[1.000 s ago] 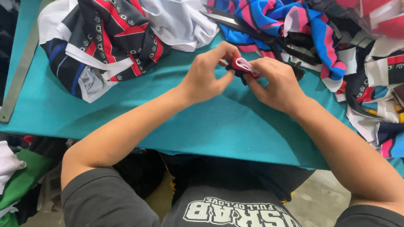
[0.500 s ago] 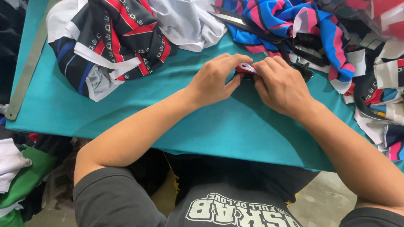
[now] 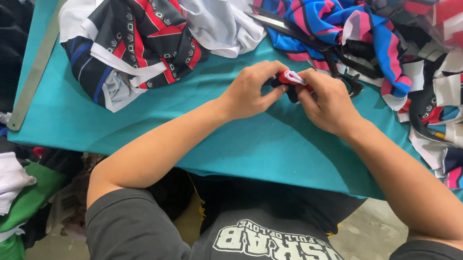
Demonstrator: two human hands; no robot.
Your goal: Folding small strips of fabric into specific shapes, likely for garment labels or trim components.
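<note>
My left hand (image 3: pixel 251 92) and my right hand (image 3: pixel 329 100) meet over the teal table (image 3: pixel 251 146). Between their fingertips they pinch a small folded piece of red, white and black fabric (image 3: pixel 292 78). Both hands grip it from opposite sides, just above the table top. Most of the piece is hidden by my fingers.
A heap of black, red and white fabric (image 3: pixel 131 37) lies at the back left. Blue, pink and striped cloth (image 3: pixel 325 17) is piled at the back right, with large black scissors (image 3: pixel 318 43) on it. More printed pieces (image 3: pixel 446 108) crowd the right edge. A metal ruler (image 3: pixel 39 59) lies along the left edge.
My hands have stayed together on the small fabric piece, shifting slightly as the fingers work it. The white folded edge now shows between the fingertips.
</note>
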